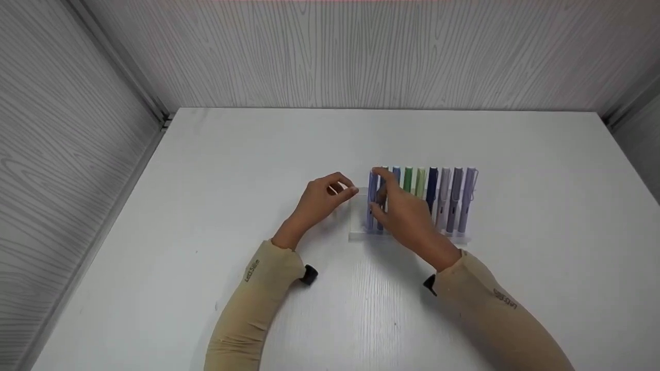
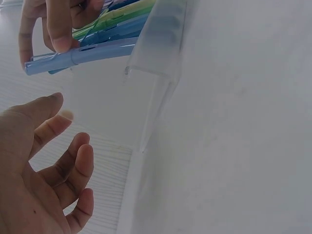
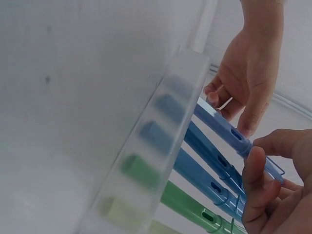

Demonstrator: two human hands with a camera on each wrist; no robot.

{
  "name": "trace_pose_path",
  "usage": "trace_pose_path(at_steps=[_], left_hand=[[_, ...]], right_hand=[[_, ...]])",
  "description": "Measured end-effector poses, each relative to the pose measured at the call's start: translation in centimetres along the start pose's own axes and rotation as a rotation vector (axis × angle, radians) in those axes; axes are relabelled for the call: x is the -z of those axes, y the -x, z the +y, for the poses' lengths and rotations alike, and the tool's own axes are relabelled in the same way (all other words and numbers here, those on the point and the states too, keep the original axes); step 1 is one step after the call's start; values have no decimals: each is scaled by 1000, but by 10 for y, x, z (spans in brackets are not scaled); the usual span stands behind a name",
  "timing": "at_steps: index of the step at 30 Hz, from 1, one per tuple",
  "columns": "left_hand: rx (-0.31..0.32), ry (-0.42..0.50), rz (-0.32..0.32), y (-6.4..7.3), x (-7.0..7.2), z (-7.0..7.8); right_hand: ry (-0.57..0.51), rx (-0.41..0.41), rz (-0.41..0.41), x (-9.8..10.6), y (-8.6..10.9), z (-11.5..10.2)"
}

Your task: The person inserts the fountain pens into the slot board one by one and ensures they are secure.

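Observation:
A clear stand (image 1: 358,237) holds a row of upright capped pens. At its left end is a periwinkle-blue pen (image 1: 372,208), its foot in the stand. My right hand (image 1: 410,219) holds this pen, index finger at the cap's top and thumb against its side. In the left wrist view the pen (image 2: 100,52) leans slightly away from its neighbours. My left hand (image 1: 318,202) hovers by the stand's left edge with loosely bent fingers and nothing between them. Behind the right hand, a blue pen (image 3: 209,151) and others are partly hidden.
Right of the held pen stand a green pen (image 1: 408,179), a light green pen (image 1: 420,180), a navy pen (image 1: 432,185), a grey-purple pen (image 1: 455,201) and a lilac pen (image 1: 467,201). The white table (image 1: 258,154) meets wood-patterned panels (image 1: 361,56) at the back and sides.

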State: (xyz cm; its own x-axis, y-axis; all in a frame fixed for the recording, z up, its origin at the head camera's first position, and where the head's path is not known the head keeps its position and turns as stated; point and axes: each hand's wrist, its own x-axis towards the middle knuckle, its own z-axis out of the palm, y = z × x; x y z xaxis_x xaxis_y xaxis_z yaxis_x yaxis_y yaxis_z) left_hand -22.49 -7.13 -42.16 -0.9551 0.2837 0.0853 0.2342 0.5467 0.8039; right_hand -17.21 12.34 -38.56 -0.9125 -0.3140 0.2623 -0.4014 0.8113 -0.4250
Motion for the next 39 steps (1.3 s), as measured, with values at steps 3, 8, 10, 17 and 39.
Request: trace_pose_path(at_steps=[3, 8, 10, 17, 39], left_hand=[[-11, 0, 0, -1, 0, 0], [-12, 5, -7, -1, 0, 1], [-9, 8, -7, -2, 0, 2], [-21, 16, -4, -2, -1, 2], [-24, -274, 127, 12, 24, 0]], right_hand=[[2, -25, -10, 1, -1, -1], [-4, -76, -35, 4, -4, -3], [-17, -91, -40, 5, -5, -3], [-61, -84, -6, 13, -4, 2], [70, 84, 274, 54, 16, 43]])
